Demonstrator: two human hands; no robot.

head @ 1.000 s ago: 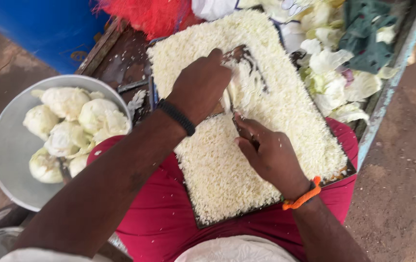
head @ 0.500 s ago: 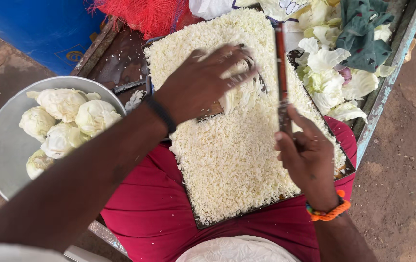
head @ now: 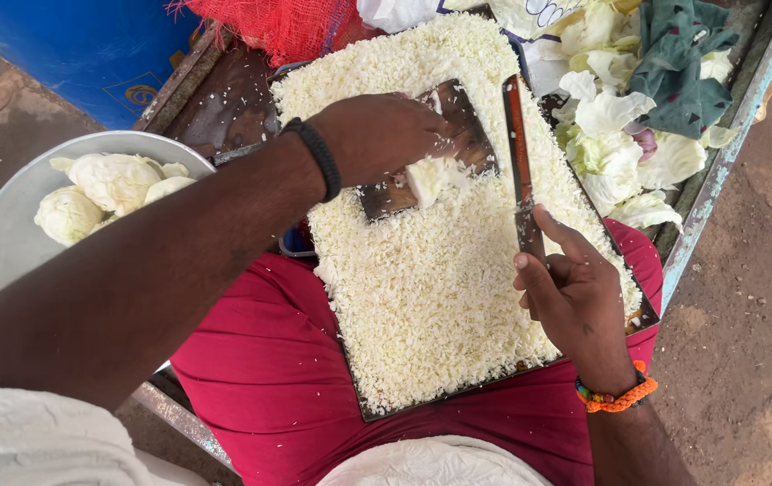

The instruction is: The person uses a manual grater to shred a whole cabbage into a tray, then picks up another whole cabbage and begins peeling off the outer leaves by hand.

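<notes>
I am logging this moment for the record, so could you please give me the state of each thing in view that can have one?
Left hand: pressing a cabbage piece onto the board.
Right hand: closed around the knife, blade lifted.
Cutting board: covered in shredded cabbage, one bare patch.
Metal bowl: holding whole cabbage chunks.
Cabbage leaves: loose, piled beside the board.
Green cloth: crumpled.

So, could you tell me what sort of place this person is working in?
Probably an outdoor street-food cart: bare dirt ground lies beside a metal-edged cart, the right hand holds a long knife over a board of shredded cabbage, and a metal bowl holds more pieces.
</notes>
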